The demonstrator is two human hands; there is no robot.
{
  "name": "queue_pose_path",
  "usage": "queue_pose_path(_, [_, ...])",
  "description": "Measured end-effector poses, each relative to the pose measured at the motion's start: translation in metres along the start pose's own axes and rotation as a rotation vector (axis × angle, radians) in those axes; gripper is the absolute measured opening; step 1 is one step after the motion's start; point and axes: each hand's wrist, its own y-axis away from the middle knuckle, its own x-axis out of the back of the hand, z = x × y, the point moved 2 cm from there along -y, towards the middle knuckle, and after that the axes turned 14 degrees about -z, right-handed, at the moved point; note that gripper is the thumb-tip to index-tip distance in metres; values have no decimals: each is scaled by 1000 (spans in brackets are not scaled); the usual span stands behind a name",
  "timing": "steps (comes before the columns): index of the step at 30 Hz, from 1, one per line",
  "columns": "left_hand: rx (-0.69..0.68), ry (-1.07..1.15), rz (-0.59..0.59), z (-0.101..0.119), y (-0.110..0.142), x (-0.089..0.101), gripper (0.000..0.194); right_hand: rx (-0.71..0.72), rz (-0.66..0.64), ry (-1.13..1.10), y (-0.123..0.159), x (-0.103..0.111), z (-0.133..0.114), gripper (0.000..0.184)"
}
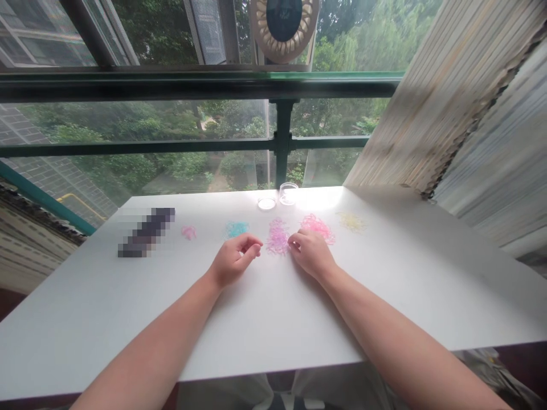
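Left hand (233, 260): half closed, the thumb and fingers curled toward each other, just left of the purple pile (277, 236); if a small piece is between the fingertips, I cannot tell.
Right hand (313, 250): fingers bent, their tips at the right edge of the purple pile; I cannot tell if they have hold of a piece.
Table (256, 330): white and smooth, bright with daylight at its far edge, and standing before the window.
Room: green railing (192, 86) across the glass, trees (128, 128) outside, a round fan-like object (284, 28) at the top, a striped curtain (397, 114) on the right.
Containers: near the far edge, a clear shallow round piece (267, 204), perhaps a lid, and just right of it a clear round cup (289, 194); glare hides what is inside.
Heaps, from left: a dark blurred item (147, 232), then a small pink heap (188, 232), blue heap (237, 228), the purple pile between the hands, larger pink heap (318, 226), and thinly spread yellow heap (351, 221).
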Motion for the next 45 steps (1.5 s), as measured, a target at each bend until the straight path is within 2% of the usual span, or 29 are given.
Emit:
queue_pose_path(17, [11, -103, 104, -13, -1, 19, 20, -32, -15, -11, 0, 0, 6, 19])
queue_pose_path(26, [44, -106, 160, -18, -1, 27, 23, -24, -7, 2, -1, -3, 9, 30])
queue_pose_path(41, [42, -80, 151, -22, -2, 25, 24, -6, -55, -29, 1, -2, 2, 53])
queue_pose_path(45, [32, -127, 163, -21, -2, 29, 23, -2, -18, -87, 2, -2, 3, 60])
